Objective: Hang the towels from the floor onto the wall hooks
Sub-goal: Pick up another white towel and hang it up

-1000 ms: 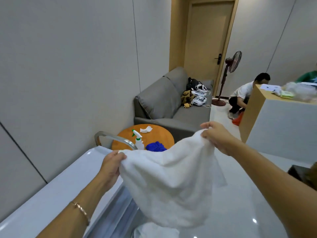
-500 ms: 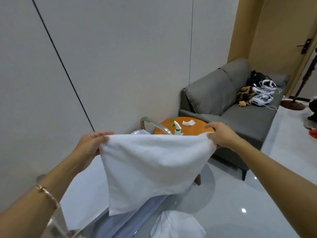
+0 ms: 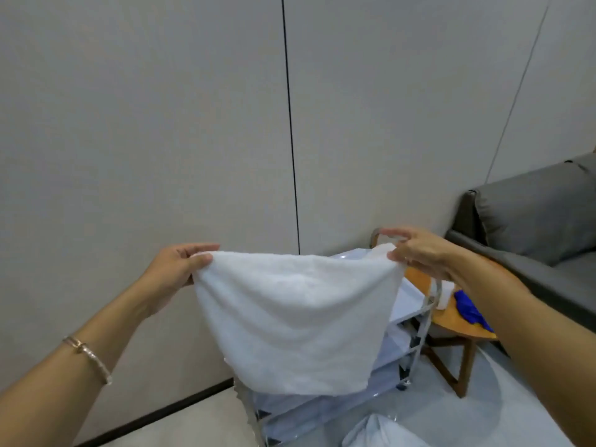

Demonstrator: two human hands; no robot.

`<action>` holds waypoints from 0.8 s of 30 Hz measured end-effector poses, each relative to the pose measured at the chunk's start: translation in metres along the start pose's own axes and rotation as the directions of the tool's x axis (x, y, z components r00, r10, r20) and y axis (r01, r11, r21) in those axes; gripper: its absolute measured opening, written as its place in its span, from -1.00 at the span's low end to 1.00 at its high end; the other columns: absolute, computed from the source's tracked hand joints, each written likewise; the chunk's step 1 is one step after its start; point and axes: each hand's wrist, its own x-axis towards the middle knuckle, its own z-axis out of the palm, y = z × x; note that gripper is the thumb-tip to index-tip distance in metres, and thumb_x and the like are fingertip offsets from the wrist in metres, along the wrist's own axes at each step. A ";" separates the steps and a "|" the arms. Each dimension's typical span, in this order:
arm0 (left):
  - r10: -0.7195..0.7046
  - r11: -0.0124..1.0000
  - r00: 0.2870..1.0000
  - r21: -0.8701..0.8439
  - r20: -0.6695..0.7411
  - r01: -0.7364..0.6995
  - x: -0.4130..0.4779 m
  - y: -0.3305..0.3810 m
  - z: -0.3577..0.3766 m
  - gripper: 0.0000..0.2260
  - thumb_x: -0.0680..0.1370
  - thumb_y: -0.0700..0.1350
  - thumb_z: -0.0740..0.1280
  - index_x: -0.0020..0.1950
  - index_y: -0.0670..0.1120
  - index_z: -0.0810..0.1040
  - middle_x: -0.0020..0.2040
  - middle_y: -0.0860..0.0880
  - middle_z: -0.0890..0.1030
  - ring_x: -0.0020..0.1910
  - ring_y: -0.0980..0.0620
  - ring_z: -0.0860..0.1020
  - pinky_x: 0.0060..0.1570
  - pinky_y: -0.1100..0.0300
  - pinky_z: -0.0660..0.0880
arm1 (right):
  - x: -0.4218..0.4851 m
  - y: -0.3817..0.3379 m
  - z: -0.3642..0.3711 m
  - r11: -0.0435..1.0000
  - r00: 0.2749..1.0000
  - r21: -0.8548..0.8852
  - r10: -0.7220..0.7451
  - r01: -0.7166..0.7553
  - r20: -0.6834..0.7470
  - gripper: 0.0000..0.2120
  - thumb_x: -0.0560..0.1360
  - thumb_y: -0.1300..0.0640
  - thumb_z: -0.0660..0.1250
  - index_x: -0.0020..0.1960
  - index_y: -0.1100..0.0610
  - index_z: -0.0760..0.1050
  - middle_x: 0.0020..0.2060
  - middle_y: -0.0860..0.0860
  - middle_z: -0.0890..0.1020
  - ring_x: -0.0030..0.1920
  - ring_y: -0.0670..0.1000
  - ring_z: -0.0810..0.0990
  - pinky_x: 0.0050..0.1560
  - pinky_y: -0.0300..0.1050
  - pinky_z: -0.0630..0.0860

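Towel swung leftward to face wall; left grip, right grip pinch top corners.

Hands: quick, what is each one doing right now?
Left hand: pinching the towel by its left top corner.
Right hand: pinching its right top corner.

A white towel hangs spread at the centre, pinched at its upper corners by the left hand at 10 o'clock and the right hand at 2 o'clock. A gold bracelet circles the left wrist at 8 o'clock. Behind is a grey panelled wall. At 4 o'clock a cart with pale shelves stands behind the towel, just beside a round wooden table bearing a blue cloth. A grey sofa sits at 3 o'clock. A second towel lies on the floor at 5 o'clock.
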 end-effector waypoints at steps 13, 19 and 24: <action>-0.044 0.996 0.923 0.055 -0.383 0.070 -0.098 -0.058 -0.248 -0.87 0.52 -0.30 0.33 0.05 -0.19 0.58 -0.43 0.11 0.64 -0.42 0.24 0.59 -0.38 0.42 0.54 | 0.017 -0.099 0.255 0.930 0.929 -0.216 -0.335 0.298 -0.158 -0.92 0.50 0.14 0.37 -0.13 0.12 0.50 -0.13 0.09 0.58 -0.19 0.04 0.51 -0.25 -0.07 0.52; -0.084 0.988 0.841 0.067 -0.534 0.142 -0.152 -0.083 -0.330 -0.92 0.50 -0.24 0.39 -0.08 -0.08 0.61 0.13 -0.17 0.60 -0.26 0.07 0.61 -0.40 0.40 0.54 | 0.004 -0.130 0.351 0.971 0.971 0.035 -0.236 0.235 0.025 -0.76 0.44 0.09 0.47 -0.23 0.18 0.45 -0.33 0.07 0.46 -0.31 0.00 0.45 -0.29 -0.12 0.47; -0.114 0.968 0.778 0.106 -0.617 0.226 -0.194 -0.100 -0.373 -0.81 0.44 -0.27 0.44 0.04 -0.18 0.61 -0.04 -0.09 0.62 -0.21 0.11 0.55 -0.16 0.29 0.50 | -0.004 -0.139 0.415 0.935 0.894 -0.181 -0.217 0.306 0.391 -0.86 0.46 0.25 0.41 0.00 0.25 0.55 -0.05 0.13 0.59 -0.03 0.08 0.56 0.04 -0.09 0.50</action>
